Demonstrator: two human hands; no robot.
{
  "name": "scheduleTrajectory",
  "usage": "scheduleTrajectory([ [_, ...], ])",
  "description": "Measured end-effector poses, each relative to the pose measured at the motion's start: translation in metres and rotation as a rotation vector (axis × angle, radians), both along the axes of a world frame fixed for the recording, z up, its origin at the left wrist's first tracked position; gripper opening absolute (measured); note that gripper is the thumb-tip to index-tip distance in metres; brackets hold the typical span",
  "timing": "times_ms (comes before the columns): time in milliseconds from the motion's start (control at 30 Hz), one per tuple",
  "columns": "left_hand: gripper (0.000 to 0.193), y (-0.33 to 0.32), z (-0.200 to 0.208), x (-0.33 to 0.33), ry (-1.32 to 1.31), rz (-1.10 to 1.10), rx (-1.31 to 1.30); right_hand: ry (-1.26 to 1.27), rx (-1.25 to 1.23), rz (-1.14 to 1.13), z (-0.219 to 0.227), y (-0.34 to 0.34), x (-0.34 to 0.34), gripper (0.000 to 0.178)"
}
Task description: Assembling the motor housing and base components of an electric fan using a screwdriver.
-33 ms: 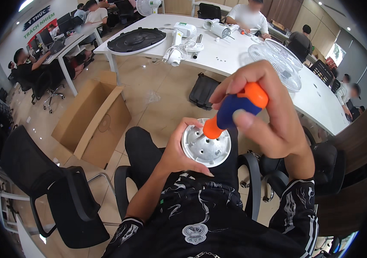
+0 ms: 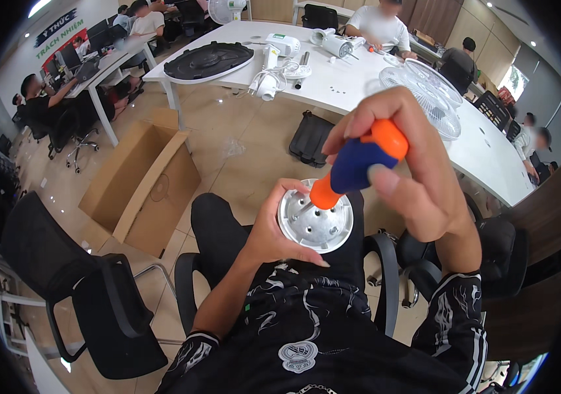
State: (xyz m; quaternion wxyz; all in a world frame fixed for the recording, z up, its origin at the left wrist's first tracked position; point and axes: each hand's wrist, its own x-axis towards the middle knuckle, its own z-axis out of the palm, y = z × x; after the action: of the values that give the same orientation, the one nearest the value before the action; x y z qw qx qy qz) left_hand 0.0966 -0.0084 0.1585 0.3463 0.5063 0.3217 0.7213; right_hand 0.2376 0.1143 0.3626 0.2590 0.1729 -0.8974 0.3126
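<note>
In my right hand [image 2: 412, 164] is a screwdriver with a thick orange and blue handle [image 2: 362, 164], my fingers closed around it and the thumb along its side. Its thin shaft slants down to a round silvery metal part [image 2: 325, 231], which has holes, small studs and a white ribbed rim. The tip seems to touch the part's left side, but I cannot make out what it meets. My left hand [image 2: 274, 226] grips that round part by the rim, above my lap, its face turned up toward me.
On the white table [image 2: 228, 39] ahead lie a black oval base [image 2: 209, 62], white fan pieces with a coiled cord [image 2: 270, 75], a motor unit [image 2: 336, 46] and wire fan grilles [image 2: 425, 92]. An open cardboard box [image 2: 142, 180], a black bag [image 2: 311, 138] and an office chair [image 2: 83, 289] stand around me.
The screwdriver handle and my right hand have shifted up very slightly, and the handle looks a little turned. My left hand and the round part have barely moved.
</note>
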Motion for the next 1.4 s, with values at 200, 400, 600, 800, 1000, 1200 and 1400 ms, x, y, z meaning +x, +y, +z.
scheduleTrajectory([
  [200, 0.095, 0.002, 0.008, 0.011, 0.072, 0.230, -0.022, -0.003, 0.083, -0.162, 0.009, -0.006, -0.004, 0.034],
  [400, 0.091, 0.005, 0.009, 0.011, 0.110, 0.281, -0.021, 0.066, 0.240, -0.192, 0.009, 0.001, -0.009, 0.031],
  [600, 0.089, 0.006, 0.008, 0.011, 0.078, 0.272, -0.030, 0.113, 0.148, -0.079, 0.009, 0.001, -0.016, 0.030],
  [800, 0.088, 0.005, 0.003, 0.010, 0.078, 0.284, -0.045, 0.094, 0.343, -0.251, 0.014, -0.002, -0.018, 0.030],
  [1000, 0.086, 0.004, 0.008, 0.010, 0.085, 0.261, -0.037, 0.106, 0.280, -0.173, 0.012, -0.001, -0.018, 0.025],
  [1200, 0.085, 0.004, 0.010, 0.011, 0.024, 0.229, -0.031, 0.239, 0.405, -0.171, 0.010, 0.001, -0.028, 0.026],
  [1400, 0.084, 0.003, 0.008, 0.010, 0.105, 0.254, -0.030, -0.007, 0.557, -0.397, 0.028, -0.013, -0.012, 0.033],
])
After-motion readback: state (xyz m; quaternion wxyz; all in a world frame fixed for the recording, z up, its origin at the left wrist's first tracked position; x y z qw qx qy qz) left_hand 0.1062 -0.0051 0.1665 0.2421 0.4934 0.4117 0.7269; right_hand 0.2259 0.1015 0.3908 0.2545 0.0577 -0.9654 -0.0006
